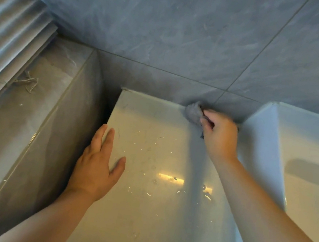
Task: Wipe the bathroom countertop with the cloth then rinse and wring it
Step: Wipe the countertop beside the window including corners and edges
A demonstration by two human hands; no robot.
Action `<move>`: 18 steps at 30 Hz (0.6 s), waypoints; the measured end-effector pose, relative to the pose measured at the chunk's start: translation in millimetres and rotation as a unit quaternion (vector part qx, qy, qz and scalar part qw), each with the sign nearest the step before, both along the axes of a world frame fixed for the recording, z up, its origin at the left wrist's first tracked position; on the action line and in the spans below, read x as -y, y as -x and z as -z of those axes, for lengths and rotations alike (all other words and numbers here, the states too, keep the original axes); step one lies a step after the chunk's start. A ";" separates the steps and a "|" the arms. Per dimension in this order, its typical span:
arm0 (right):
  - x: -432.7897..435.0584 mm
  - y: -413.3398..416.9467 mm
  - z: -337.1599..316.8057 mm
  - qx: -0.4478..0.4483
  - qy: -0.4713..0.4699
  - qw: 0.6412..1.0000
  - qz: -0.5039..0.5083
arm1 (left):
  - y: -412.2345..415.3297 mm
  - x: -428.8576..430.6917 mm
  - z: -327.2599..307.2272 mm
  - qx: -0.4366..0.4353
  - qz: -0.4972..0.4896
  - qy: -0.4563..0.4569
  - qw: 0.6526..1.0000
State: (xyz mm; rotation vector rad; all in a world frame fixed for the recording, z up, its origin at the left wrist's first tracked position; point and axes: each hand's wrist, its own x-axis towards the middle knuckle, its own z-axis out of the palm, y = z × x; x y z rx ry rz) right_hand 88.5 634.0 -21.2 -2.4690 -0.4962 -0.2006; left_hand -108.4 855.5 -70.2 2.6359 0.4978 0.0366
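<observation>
Right hand (219, 135) grips the cloth (193, 111). Its fingers are curled round the bunched grey wad, which sticks out past the fingertips, up and to the left. The cloth is at the far back edge of the countertop (139, 212), pressed where the counter meets the tiled wall (170, 27), close to the back corner by the sink (308, 145).

Left hand (96, 165) lies flat on the counter's left edge, fingers straight and slightly spread, thumb out, holding nothing. It is well apart from the cloth and looks like a brace.

Key relation: the cloth is already in the right hand, so the wipe belongs to that hand. Most of the bare counter lies toward the person and to the left of the cloth. The counter's long axis, as seen, runs from the wall toward the person, so the next stroke probably pulls back along it or sweeps left along the wall seam. The sink is just to the right of the right hand, a short way off for the rinse. No tap is in view.

Step judged: wiping, early to middle; rinse and wring not yet done. Hairs, specks and a few water drops (204, 188) show on the surface.

Counts: one cloth, two hands, one countertop, one sink. On the left, one blind (8, 21) and a loose cord (28, 82) on the ledge (41, 101).
</observation>
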 end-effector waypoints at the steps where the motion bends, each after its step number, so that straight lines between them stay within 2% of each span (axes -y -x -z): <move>1: -2.4 -6.5 8.9 -0.005 0.025 1.000 -0.012 | 0.1 -0.3 0.9 0.002 0.000 0.000 1.000; 3: -8.5 -6.9 25.2 -0.022 0.014 1.000 -0.002 | 0.3 -0.8 1.4 0.006 0.001 -0.003 1.000; 6: -16.3 11.5 36.7 -0.028 -0.055 0.998 0.020 | 0.0 -0.7 0.8 0.008 0.000 -0.006 1.000; 12: -15.4 72.4 36.4 -0.036 -0.070 0.995 -0.054 | 1.1 0.3 -1.5 0.005 -0.003 0.004 1.000; 15: -11.5 92.2 30.3 -0.086 -0.069 0.992 -0.064 | 0.7 0.8 -1.6 0.005 -0.004 0.007 1.000; 17: -10.7 91.1 17.2 -0.137 -0.105 0.984 -0.048 | 0.6 0.7 -1.5 0.009 -0.002 0.005 1.000; 18: -11.4 85.7 8.5 -0.136 -0.132 0.982 -0.025 | 0.8 0.8 -1.5 0.009 -0.003 0.005 1.000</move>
